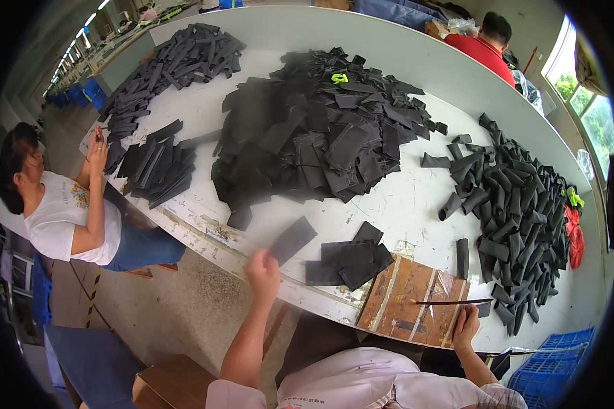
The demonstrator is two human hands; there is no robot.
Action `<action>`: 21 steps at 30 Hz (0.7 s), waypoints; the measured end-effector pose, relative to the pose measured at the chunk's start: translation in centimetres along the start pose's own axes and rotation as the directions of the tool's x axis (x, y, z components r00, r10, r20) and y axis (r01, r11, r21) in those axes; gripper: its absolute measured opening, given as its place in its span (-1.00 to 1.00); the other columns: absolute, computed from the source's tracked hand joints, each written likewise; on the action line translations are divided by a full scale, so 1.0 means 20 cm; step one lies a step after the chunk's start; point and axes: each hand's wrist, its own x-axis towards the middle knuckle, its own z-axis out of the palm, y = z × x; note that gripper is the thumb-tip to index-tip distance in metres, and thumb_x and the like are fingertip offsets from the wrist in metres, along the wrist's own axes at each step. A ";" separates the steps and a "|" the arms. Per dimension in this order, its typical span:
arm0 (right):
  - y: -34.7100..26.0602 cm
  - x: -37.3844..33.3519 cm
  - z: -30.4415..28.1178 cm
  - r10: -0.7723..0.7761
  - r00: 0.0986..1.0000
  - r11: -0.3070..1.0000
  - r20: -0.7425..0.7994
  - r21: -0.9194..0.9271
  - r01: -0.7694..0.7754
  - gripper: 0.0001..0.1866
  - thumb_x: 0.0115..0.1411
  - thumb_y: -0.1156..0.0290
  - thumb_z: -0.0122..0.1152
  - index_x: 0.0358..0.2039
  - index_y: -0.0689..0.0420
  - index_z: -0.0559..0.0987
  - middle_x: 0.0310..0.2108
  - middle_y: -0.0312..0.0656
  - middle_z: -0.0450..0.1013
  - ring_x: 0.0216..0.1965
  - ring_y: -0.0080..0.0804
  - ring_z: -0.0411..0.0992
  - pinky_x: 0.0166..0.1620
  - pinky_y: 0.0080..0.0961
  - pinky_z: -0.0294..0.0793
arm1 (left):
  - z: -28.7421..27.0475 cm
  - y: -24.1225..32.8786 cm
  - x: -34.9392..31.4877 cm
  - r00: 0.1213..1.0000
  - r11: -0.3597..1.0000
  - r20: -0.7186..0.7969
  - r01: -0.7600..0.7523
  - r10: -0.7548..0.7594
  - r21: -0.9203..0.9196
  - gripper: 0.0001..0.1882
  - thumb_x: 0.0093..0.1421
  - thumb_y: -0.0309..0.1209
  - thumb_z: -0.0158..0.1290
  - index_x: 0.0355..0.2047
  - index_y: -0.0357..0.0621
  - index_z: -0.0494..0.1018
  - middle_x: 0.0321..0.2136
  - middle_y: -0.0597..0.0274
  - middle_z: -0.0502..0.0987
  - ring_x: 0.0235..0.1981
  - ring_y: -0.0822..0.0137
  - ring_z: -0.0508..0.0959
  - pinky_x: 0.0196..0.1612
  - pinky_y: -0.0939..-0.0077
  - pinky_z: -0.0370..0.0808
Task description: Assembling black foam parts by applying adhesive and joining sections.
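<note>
My left hand (262, 271) is closed on one end of a flat black fabric piece (294, 240), lifted over the table's front edge and slightly blurred. Just right of it, several black fabric pieces (351, 262) lie overlapped beside a brown wooden board (409, 294). A thin dark rod (450, 302) extends across the board's right half. At the board's right edge is my right hand (466, 324), its fingers curled below the rod. Dark fabric (484, 309) shows beside those fingers; what they grip is unclear.
A large black fabric heap (320, 129) covers the middle of the white table (361, 213). Rolled black pieces (518, 218) pile up at right, above a blue crate (552, 361). At left, another person (68, 204) sits near stacked strips (158, 163). A raised rim (389, 41) bounds the far side.
</note>
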 end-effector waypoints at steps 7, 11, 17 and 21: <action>-0.04 -0.01 -0.03 0.036 0.999 0.999 -0.026 0.000 -0.036 -0.89 0.12 0.45 -0.11 -0.42 0.23 0.30 -0.61 -0.05 0.30 -0.56 -0.11 0.31 -0.47 -0.31 0.26 | 0.00 0.00 -0.03 1.000 1.000 -0.005 -0.017 0.017 0.020 -0.96 -0.03 -0.61 -0.08 -0.52 -0.32 0.36 -0.72 0.30 0.35 -0.69 0.51 0.29 -0.61 0.61 0.26; 0.04 -0.06 -0.01 0.071 0.997 0.996 0.008 -0.054 -0.070 -0.86 0.09 0.44 -0.09 -0.37 0.22 0.34 -0.52 -0.01 0.38 -0.46 -0.03 0.37 -0.40 -0.31 0.32 | 0.00 0.02 -0.02 0.982 0.983 0.078 0.175 -0.170 -0.057 -0.88 -0.05 -0.58 -0.11 -0.46 -0.31 0.38 -0.63 0.13 0.41 -0.60 0.32 0.41 -0.49 0.48 0.35; -0.04 -0.02 -0.01 0.026 1.000 0.999 0.000 -0.046 -0.025 -0.87 0.08 0.46 -0.03 -0.35 0.20 0.34 -0.56 -0.05 0.37 -0.52 -0.08 0.36 -0.44 -0.31 0.31 | -0.04 -0.04 -0.03 0.986 0.978 0.075 0.158 -0.149 -0.134 -0.90 0.05 -0.56 -0.11 -0.43 -0.33 0.37 -0.59 0.28 0.41 -0.58 0.51 0.34 -0.50 0.64 0.32; -0.06 0.01 -0.02 0.115 0.993 0.993 0.012 -0.024 -0.114 -0.88 0.07 0.47 -0.01 -0.36 0.20 0.35 -0.55 -0.04 0.39 -0.51 -0.10 0.39 -0.45 -0.34 0.36 | 0.00 -0.08 0.01 0.988 0.978 0.122 0.117 -0.096 -0.174 -0.89 0.07 -0.57 -0.15 -0.40 -0.35 0.35 -0.53 0.30 0.39 -0.52 0.53 0.33 -0.43 0.68 0.30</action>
